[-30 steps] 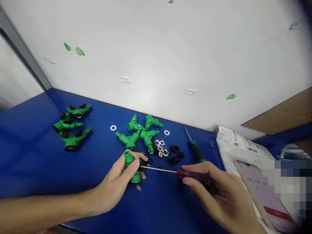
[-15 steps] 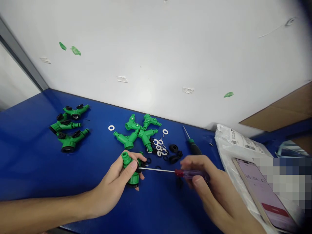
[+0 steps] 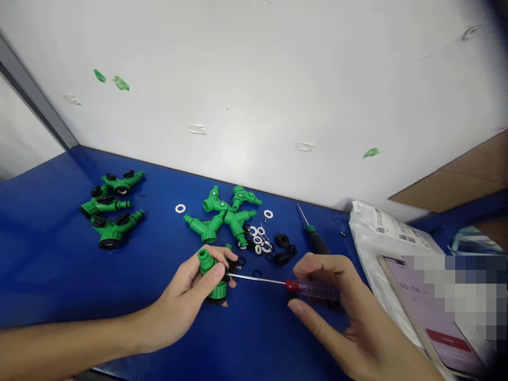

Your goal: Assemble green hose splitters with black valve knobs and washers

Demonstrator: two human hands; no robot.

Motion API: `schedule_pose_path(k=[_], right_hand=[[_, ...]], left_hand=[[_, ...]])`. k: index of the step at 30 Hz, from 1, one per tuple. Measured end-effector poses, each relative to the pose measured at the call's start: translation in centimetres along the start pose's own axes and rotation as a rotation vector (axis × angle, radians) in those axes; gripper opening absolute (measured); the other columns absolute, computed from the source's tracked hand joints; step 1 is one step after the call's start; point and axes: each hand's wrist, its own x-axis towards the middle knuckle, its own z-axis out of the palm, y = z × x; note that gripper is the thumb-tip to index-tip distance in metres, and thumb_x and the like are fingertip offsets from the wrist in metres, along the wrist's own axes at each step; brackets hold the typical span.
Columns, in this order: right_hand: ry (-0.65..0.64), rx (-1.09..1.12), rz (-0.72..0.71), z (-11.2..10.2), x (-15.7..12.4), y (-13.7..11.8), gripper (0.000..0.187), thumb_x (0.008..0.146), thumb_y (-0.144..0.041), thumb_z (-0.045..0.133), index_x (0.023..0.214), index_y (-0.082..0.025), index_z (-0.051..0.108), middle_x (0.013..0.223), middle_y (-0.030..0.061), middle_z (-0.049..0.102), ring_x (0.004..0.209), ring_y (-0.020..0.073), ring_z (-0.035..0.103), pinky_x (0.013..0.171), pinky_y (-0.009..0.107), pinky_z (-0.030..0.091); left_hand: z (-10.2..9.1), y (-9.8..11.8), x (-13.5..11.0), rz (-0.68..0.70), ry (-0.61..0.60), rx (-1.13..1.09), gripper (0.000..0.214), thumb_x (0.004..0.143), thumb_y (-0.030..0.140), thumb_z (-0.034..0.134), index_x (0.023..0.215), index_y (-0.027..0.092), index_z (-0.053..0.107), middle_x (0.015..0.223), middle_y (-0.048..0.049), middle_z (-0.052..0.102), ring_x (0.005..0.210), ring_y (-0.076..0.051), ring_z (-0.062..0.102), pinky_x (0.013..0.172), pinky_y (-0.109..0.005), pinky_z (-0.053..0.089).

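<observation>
My left hand (image 3: 190, 291) is wrapped around a green Y-shaped hose splitter (image 3: 217, 291), its thumb resting near a black valve knob. A screwdriver (image 3: 311, 289) with a red and purple see-through handle runs level across the middle, its thin shaft reaching the knob under my left thumb. The tip itself is hidden there. Around the handle curl the fingers of my right hand (image 3: 349, 317), while its thumb stands off below. Just beyond my left hand lie white washers (image 3: 258, 241), small screws and black rings (image 3: 257, 273).
Several bare green splitters (image 3: 206, 228) lie behind my hands. Splitters with black knobs (image 3: 115, 230) sit at the left. A second screwdriver (image 3: 316, 241) and black caps (image 3: 282, 241) lie right of the middle. On a white plastic bag (image 3: 363, 227) at the right rests a phone (image 3: 432, 317).
My right thumb has come away from the screwdriver handle and moved down and left. The handle has tilted slightly downward. My left hand still grips the splitter in nearly the same spot.
</observation>
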Motion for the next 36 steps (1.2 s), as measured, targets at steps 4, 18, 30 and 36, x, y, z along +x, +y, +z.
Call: schedule_pose_path(k=[4,18,30,36], right_hand=[[0.022,0.023,-0.081,0.2,0.3,-0.1,0.006,0.098,-0.025,0.055,0.103,-0.028,0.056,0.080,-0.0034,0.071,0.066,0.0114,0.070,0.063,0.019,0.056],[-0.020,0.226,-0.095,0.4,-0.1,0.1,0.014,0.095,-0.013,0.058,0.102,-0.023,0.054,0.087,0.0008,0.068,0.077,0.0138,0.067,0.070,0.024,0.054],[-0.007,0.014,-0.094,0.3,0.4,-0.3,0.016,0.100,-0.036,0.051,0.101,-0.020,0.056,0.076,0.0007,0.069,0.060,0.0136,0.062,0.055,0.024,0.047],[-0.027,0.141,-0.062,0.4,0.0,-0.3,0.009,0.096,-0.018,0.058,0.102,-0.023,0.053,0.088,0.0007,0.071,0.076,0.0129,0.069,0.069,0.021,0.053]], left_hand=[[0.0,0.0,0.0,-0.001,0.004,0.006,0.020,0.096,0.041,0.054,0.092,0.023,0.058,0.121,-0.0047,0.053,0.089,-0.018,0.063,0.071,-0.034,0.058],[-0.2,-0.4,0.0,0.019,0.047,0.006,0.016,0.099,0.037,0.050,0.095,0.025,0.060,0.119,-0.0032,0.055,0.085,-0.019,0.064,0.068,-0.034,0.058],[0.0,-0.5,-0.1,0.017,0.080,-0.067,0.016,0.094,0.037,0.058,0.091,0.023,0.064,0.115,-0.0062,0.058,0.081,-0.021,0.065,0.060,-0.033,0.058],[-0.1,-0.4,0.1,0.025,0.074,-0.038,0.015,0.094,0.036,0.059,0.090,0.023,0.065,0.115,-0.0057,0.059,0.082,-0.021,0.065,0.062,-0.033,0.058]])
